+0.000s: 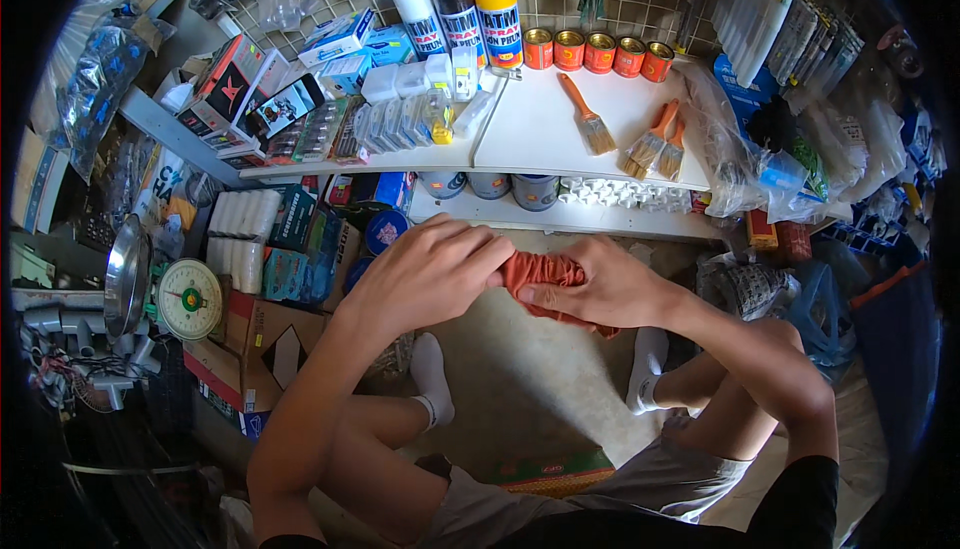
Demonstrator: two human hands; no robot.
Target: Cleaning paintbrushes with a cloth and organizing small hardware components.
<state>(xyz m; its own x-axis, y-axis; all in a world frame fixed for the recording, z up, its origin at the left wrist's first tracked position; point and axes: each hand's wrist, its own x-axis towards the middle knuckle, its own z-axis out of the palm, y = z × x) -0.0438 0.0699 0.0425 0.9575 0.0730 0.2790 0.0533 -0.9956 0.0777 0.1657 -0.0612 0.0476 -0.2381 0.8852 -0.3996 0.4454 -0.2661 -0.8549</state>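
Between my hands, above the floor and in front of the shelf, is a bunched, wrinkled reddish-orange cloth (545,271). My left hand (445,264) is closed, its fingertips pinching the cloth's left end. From the other side my right hand (610,284) wraps round the cloth, thumb lying across its front. A loose fold hangs below the right hand. Beyond, on the white shelf (540,129), lie a single paintbrush (588,114) with an orange handle and a cluster of similar paintbrushes (655,144).
Spray cans (460,24) and small red tins (600,52) line the shelf's back. A phone (287,107) leans among boxes at left. The dial scale (190,299) stands above a cardboard box (250,349). Plastic bags (820,319) crowd the right side. A green box (555,469) lies between my legs.
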